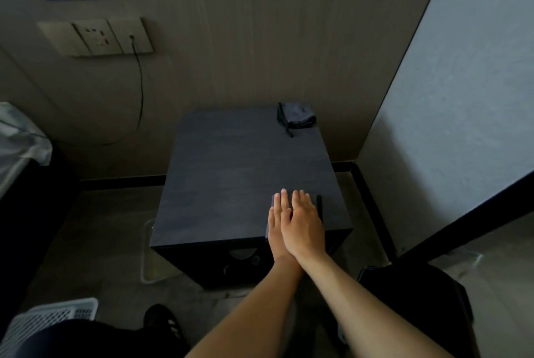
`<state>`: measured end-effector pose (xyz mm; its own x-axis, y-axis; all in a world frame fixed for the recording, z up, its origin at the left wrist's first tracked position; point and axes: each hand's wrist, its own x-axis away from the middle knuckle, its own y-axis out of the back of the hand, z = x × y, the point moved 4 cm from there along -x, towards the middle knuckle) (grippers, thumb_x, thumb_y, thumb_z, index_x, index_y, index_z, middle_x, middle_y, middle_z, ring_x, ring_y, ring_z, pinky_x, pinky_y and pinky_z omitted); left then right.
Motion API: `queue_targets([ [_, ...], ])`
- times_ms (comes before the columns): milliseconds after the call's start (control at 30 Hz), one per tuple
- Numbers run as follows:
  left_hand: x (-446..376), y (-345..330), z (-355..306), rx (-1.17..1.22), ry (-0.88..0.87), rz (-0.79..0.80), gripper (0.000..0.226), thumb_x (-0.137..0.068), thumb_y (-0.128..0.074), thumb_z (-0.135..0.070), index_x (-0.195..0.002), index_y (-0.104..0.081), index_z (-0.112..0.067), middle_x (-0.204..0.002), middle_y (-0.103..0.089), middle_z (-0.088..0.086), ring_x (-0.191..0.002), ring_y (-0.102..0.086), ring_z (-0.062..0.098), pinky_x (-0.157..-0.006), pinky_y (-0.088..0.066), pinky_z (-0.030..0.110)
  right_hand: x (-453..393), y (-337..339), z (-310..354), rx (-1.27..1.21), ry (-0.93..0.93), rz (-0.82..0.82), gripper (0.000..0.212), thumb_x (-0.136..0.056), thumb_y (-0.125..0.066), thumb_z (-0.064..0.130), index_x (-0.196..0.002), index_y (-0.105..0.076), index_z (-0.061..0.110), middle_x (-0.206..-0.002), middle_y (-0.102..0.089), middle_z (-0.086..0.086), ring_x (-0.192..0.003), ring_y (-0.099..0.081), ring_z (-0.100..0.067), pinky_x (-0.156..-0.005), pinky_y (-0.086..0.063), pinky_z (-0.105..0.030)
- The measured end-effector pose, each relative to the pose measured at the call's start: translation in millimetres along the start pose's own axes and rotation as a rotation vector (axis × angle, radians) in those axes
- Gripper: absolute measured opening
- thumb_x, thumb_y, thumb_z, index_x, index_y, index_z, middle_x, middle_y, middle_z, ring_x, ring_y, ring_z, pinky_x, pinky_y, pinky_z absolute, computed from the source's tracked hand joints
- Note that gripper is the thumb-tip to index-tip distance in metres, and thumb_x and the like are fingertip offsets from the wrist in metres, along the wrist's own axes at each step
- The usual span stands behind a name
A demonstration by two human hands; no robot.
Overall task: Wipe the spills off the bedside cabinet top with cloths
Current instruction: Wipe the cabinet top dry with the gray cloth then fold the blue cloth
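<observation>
The dark bedside cabinet top [231, 172] fills the middle of the view. Near its front right corner lies a flat dark grey cloth [317, 206], mostly covered by my hands. My left hand [278, 217] presses flat on the cloth with straight fingers. My right hand [304, 223] lies flat too, partly overlapping the left. A second grey cloth [295, 115], crumpled, with a short cord, sits at the back right corner of the top. I cannot make out any spill on the dark surface.
A wall socket panel [98, 37] with a black cable [141, 92] hangs on the wall at the left. A white slatted basket [52, 320] stands on the floor at the lower left. Bedding [20, 138] shows at the left edge. A pale wall [462, 97] closes the right side.
</observation>
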<state>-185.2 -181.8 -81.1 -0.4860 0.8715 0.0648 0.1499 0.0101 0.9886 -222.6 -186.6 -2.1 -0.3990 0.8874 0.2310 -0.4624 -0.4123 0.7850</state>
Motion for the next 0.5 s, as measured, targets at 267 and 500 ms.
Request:
queue_targets([
  [267, 22, 14, 29, 0.018, -0.056, 0.082, 0.069, -0.106, -0.037, -0.029, -0.158, 0.007, -0.017, -0.166, 0.012, 0.006, -0.153, 0.013, 0.021, -0.126, -0.002, 0.035, 1, -29, -1, -0.036, -0.019, -0.024, 0.057, -0.105, -0.020, 0.046, -0.153, -0.031, 0.017, -0.161, -0.026, -0.001, -0.150, -0.019, -0.017, -0.121, -0.017, -0.035],
  [500, 10, 73, 49, 0.379, -0.020, 0.114, 0.033, -0.102, -0.043, -0.025, -0.129, -0.058, -0.014, -0.140, -0.056, 0.013, -0.126, -0.055, 0.034, -0.096, -0.048, 0.041, -12, 5, 3, -0.182, 0.003, -0.113, 0.038, -0.104, -0.029, 0.029, -0.121, -0.059, 0.015, -0.126, -0.062, -0.008, -0.119, -0.056, -0.028, -0.098, -0.043, -0.036],
])
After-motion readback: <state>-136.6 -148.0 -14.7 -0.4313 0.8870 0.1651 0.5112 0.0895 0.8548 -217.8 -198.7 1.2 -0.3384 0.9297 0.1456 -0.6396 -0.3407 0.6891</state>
